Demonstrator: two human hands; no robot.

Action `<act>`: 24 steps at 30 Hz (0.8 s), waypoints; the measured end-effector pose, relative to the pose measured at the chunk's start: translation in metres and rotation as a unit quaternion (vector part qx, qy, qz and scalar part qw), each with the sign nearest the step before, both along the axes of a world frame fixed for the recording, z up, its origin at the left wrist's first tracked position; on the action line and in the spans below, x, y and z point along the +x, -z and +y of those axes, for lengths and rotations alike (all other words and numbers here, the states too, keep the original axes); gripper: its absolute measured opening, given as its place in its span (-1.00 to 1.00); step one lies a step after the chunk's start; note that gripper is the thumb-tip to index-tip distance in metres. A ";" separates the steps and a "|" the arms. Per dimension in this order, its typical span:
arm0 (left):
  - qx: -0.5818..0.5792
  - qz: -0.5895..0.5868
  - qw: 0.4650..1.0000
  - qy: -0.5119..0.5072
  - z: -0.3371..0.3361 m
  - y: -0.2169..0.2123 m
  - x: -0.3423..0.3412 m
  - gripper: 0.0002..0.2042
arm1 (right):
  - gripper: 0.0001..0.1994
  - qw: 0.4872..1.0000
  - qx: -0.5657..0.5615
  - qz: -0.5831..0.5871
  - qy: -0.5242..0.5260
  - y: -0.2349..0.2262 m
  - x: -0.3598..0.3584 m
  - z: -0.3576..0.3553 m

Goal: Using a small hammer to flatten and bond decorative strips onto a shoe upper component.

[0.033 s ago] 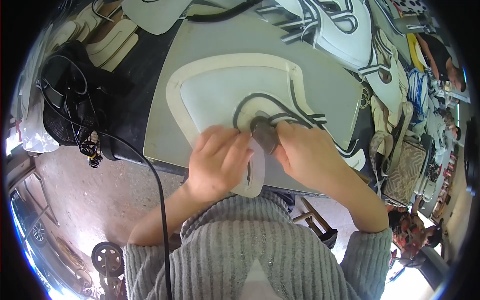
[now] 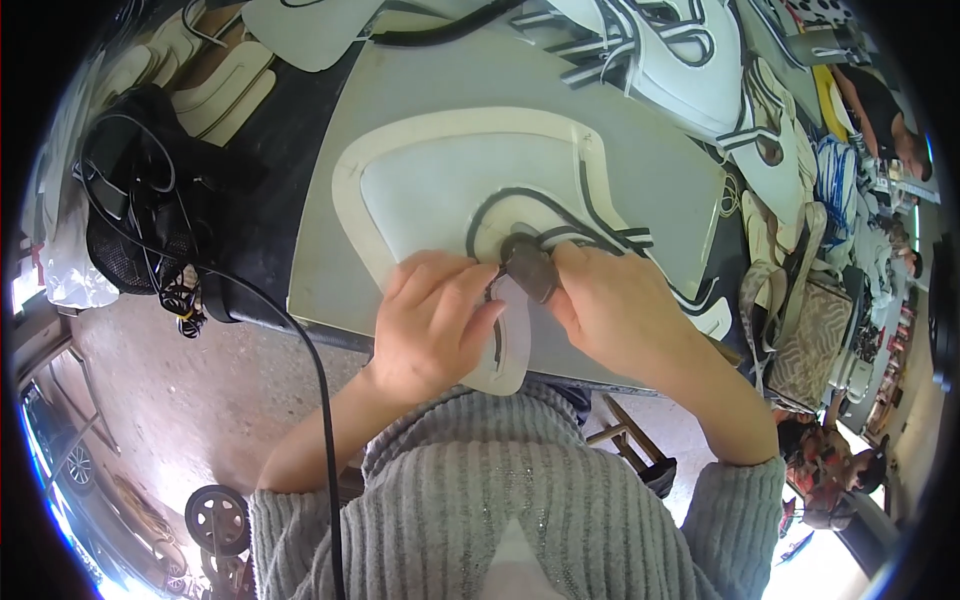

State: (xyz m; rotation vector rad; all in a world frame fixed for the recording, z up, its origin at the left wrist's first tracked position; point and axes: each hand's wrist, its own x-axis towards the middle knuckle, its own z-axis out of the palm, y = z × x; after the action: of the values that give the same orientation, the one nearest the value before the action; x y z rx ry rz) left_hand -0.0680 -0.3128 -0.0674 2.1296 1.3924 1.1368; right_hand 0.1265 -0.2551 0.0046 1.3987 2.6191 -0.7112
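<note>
A white shaped panel (image 2: 420,190) with a cream border and black-and-white piping (image 2: 540,195) lies on a grey board (image 2: 440,80). My left hand (image 2: 425,320) rests at the panel's near edge, thumb and fingertips pinched on the dark strip (image 2: 494,290) along its narrow tail. My right hand (image 2: 625,300) is closed round a hammer, whose dark rounded head (image 2: 530,272) sits on the panel next to my left fingertips. Most of the hammer's handle is hidden under my right hand.
White panels with striped trim (image 2: 680,75) are piled at the far right. Cream cut pieces (image 2: 225,95) and a black bag (image 2: 130,200) lie on the left. A black cable (image 2: 310,350) hangs past my left arm. A patterned bag (image 2: 810,335) stands at right.
My left thumb and fingers have shifted slightly, baring more of the dark strip near the hammer's head. The hammer's head has turned a little; the panel stays in place.
</note>
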 end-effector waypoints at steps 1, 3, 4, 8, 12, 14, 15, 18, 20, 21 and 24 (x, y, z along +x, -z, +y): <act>0.000 0.000 1.000 0.002 0.002 0.000 -0.003 -0.59 | -0.66 1.000 -0.013 0.002 0.008 0.001 0.000 0.001; -0.008 0.003 1.000 0.028 0.003 -0.001 -0.007 -0.58 | -0.66 1.000 -0.011 0.003 0.007 0.002 0.001 0.002; -0.008 0.002 1.000 0.030 0.003 0.000 -0.007 -0.58 | -0.67 1.000 -0.009 0.003 0.004 0.002 0.001 0.002; 0.096 0.112 0.986 0.076 0.005 0.003 -0.009 -0.60 | -0.67 0.999 -0.007 0.028 0.017 0.002 0.004 0.002; 0.103 0.119 0.983 0.092 0.005 0.006 -0.010 -0.65 | -0.66 0.999 0.007 0.041 0.028 0.001 -0.003 -0.005; 0.109 0.112 0.983 0.095 0.005 0.006 -0.010 -0.69 | -0.65 1.000 0.015 0.009 0.022 0.001 -0.004 -0.007; 0.105 0.109 0.984 0.092 0.003 0.005 -0.010 -0.69 | -0.65 0.999 0.023 0.030 0.025 -0.001 -0.005 -0.006; 0.096 0.091 0.988 0.083 0.004 0.008 -0.010 -0.66 | -0.65 0.998 0.025 0.042 0.026 0.004 -0.004 -0.009; 0.092 0.076 0.990 0.082 0.008 0.007 -0.010 -0.64 | -0.65 0.999 0.018 0.032 0.028 0.006 -0.001 -0.010; 0.035 0.021 0.996 0.073 0.011 0.002 -0.013 -0.59 | -0.65 0.999 0.008 0.019 0.029 0.007 -0.002 -0.010; -0.026 0.010 0.997 0.075 0.022 -0.007 -0.024 -0.55 | -0.66 0.999 0.005 0.011 0.033 0.008 -0.002 -0.009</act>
State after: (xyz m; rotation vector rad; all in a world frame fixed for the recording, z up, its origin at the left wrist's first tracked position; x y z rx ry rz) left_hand -0.0917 -0.2906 -0.0599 2.1731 1.2322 1.0152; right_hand 0.1247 -0.2645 -0.0032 1.4947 2.6078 -0.7276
